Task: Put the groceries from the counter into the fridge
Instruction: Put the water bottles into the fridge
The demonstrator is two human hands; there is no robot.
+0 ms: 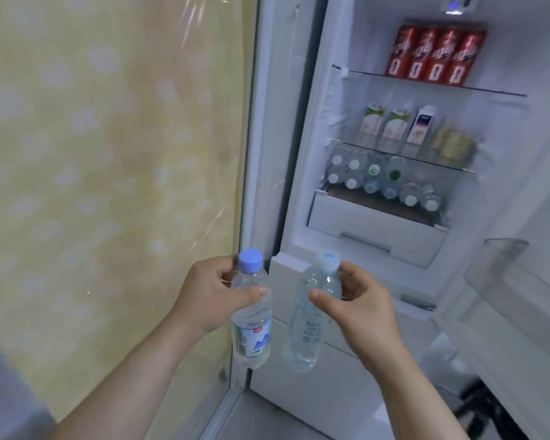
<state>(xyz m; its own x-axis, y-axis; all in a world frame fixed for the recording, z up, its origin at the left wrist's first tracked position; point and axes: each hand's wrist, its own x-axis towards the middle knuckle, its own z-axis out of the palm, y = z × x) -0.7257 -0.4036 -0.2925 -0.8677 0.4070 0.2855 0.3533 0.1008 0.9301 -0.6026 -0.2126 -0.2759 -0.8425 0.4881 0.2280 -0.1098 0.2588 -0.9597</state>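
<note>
Two water bottles are the groceries in hand. The blue-capped bottle (251, 312), with a picture label, is upright in front of the fridge's (305, 154) left edge. The left hand (210, 293) grips it, thumb across its shoulder and fingers curled behind. The pale-capped bottle (308, 328), with printed lettering, is in front of the fridge's lower panel. The right hand (359, 309) pinches it just below the neck between thumb and curled fingers. The bottles are near each other but apart, both outside the fridge and below its shelves.

Inside the fridge, red cans (435, 57) fill the top shelf and cartons (394, 125) stand on the middle one. Under these, a row of bottles (381, 181) lies caps outward above a white drawer (375, 230). A clear door bin (502, 258) shows to the fridge's right and a yellow patterned wall (108, 154) to its left.

With the shelves this full, the task looks well along. These two bottles have yet to go in. The counter is out of view, so what remains there cannot be told.
</note>
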